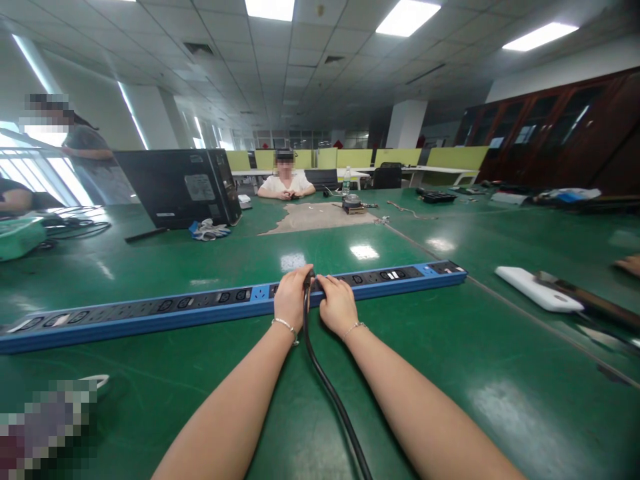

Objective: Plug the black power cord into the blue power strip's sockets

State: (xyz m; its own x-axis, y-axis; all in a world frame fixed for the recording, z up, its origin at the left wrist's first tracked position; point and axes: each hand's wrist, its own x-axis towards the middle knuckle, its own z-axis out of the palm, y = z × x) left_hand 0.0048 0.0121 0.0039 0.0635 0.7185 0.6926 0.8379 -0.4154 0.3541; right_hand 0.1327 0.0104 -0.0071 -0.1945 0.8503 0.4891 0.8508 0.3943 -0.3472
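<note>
A long blue-and-black power strip [200, 303] with rows of sockets lies across the green table. At its middle, my left hand [291, 297] is closed around the plug [310, 275] of a thick black power cable [320, 373]. From there the cable curves down towards me between my forearms. Whether the plug sits in a socket is hidden by my fingers. My right hand [337, 303] is just right of the plug, its fingers curled over the strip and gripping it. The fingertips of both hands are partly hidden.
On the green table [420, 360] a black computer case [180, 187] and gloves [209, 230] stand left. A white device [539, 289] lies right, a blurred object [45, 427] front left. A person [285, 180] sits opposite; another [85, 153] stands left.
</note>
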